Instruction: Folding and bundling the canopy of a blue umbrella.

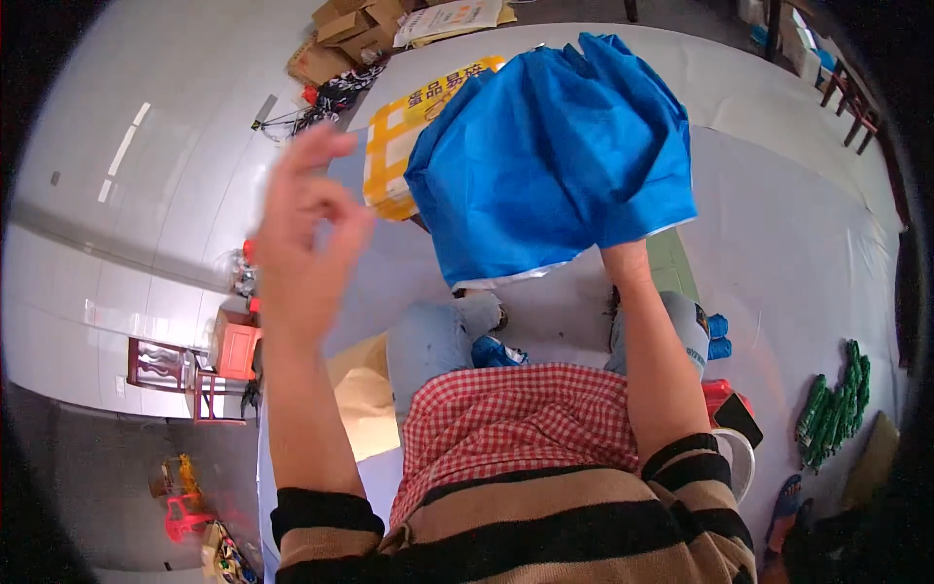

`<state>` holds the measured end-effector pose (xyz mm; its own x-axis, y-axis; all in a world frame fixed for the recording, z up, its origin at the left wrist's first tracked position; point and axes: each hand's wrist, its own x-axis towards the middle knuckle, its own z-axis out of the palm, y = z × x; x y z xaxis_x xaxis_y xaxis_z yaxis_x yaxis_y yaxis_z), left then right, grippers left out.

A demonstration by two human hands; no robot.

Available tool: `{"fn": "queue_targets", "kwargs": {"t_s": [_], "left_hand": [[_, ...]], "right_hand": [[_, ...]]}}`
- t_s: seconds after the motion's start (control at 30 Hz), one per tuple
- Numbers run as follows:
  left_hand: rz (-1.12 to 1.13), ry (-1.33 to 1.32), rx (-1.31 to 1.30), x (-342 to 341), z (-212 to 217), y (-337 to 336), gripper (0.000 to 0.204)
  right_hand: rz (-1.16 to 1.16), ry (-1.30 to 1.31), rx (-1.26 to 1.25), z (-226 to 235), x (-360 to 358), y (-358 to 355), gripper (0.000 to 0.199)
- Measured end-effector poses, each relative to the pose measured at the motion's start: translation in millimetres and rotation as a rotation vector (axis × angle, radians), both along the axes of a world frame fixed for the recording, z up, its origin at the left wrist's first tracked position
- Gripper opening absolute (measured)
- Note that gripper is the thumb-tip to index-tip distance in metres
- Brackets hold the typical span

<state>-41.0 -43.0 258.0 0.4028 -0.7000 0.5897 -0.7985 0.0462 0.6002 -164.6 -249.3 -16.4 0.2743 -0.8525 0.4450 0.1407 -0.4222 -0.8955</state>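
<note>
A blue fabric bag with a pale, silvery edge hangs in front of me, its opening facing down toward me. My right hand reaches up inside it, so only the wrist shows and the fingers are hidden under the cloth. To the left of the bag my left hand is raised and a little blurred. Its fingers are bent but apart, with nothing seen between them. Behind the bag, partly covered by it, sits a yellow-and-white checked package.
Below are my knees and a red checked apron. A brown paper sheet lies left of my leg. On the right are small blue rolls, a black phone and green bundles. Cardboard boxes stand at the far left.
</note>
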Motion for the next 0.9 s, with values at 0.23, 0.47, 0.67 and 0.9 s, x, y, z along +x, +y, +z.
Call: {"fn": "queue_targets", "kwargs": {"t_s": [0.23,0.47,0.67,0.9], "left_hand": [[0.002,0.129,0.481,-2.3,-13.8,-10.1,0.076],[-0.091,0.312,0.396,16.5,-28.2,-8.7,0.071],[0.014,0.383,0.462,20.4,-39.5,-5.5,0.047],[0.076,0.488,0.256,34.1,-15.3,22.1,0.017]], "right_hand": [[-0.11,-0.033,-0.395,21.1,8.7,-0.1,0.035],[0.111,-0.044,0.107,10.8,4.0,8.2,0.037],[0.164,-0.006,0.055,-36.3,16.3,-4.6,0.035],[0.254,0.208,-0.098,-39.3,-2.2,-22.1,0.057]]}}
